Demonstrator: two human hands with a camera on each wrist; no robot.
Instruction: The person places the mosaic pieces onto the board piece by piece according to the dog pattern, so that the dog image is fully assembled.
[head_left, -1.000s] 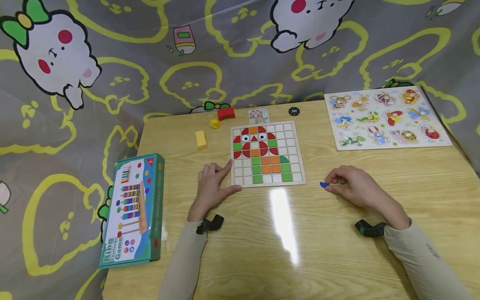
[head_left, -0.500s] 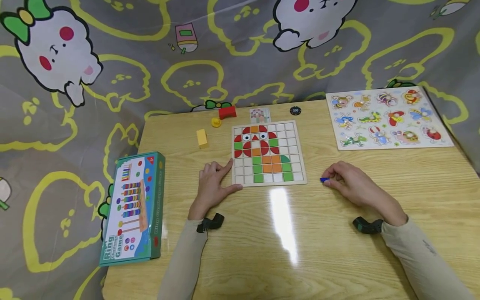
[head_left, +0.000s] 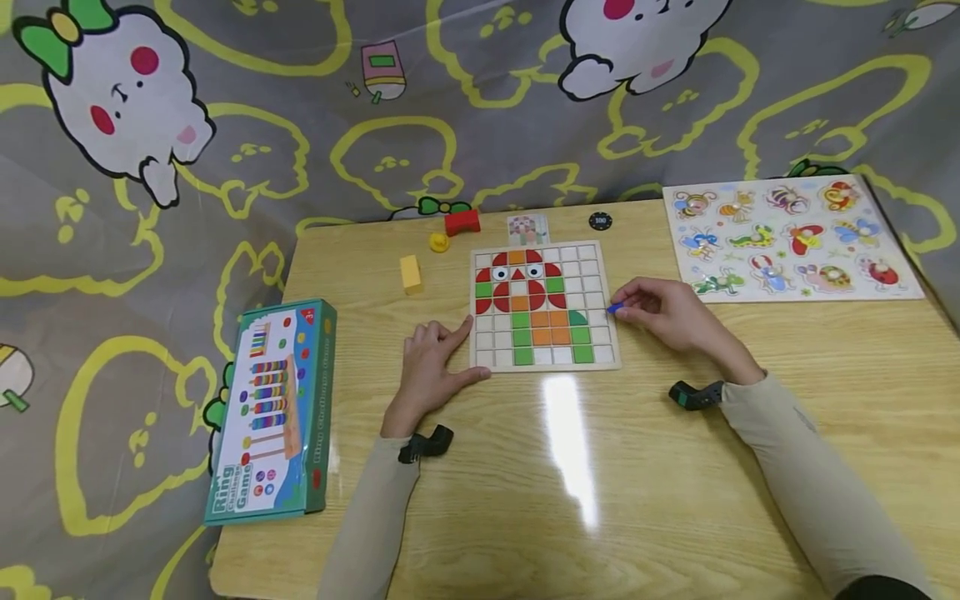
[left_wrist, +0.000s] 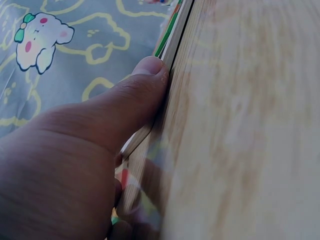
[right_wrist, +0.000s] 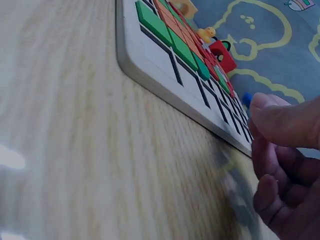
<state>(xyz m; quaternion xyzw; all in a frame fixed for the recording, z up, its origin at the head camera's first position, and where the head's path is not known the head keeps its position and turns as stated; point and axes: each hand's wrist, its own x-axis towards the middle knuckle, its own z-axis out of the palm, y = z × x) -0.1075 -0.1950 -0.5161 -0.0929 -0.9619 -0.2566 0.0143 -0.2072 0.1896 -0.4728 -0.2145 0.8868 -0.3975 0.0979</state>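
A wooden grid board (head_left: 615,357) lies on the table, part of its squares filled with red, green and orange mosaic tiles in a picture with two eyes. My left hand (head_left: 431,375) rests at the board's left side, thumb at the near left corner and index fingertip on the left edge. Between thumb and index finger my right hand (head_left: 663,315) pinches a small blue tile (head_left: 615,307) right at the board's right edge. In the right wrist view only a bit of the blue tile (right_wrist: 247,100) shows past the thumb.
Behind the board lie a small picture card (head_left: 528,228), a black chip (head_left: 600,221), a red block (head_left: 462,222), a yellow duck (head_left: 438,242) and a yellow block (head_left: 411,274). An insect puzzle (head_left: 795,237) lies at the back right. A ring game box (head_left: 273,408) stands left.
My right hand has moved left and away from me with the blue tile, from the bare table to the board's right edge. The left hand stays at the board.
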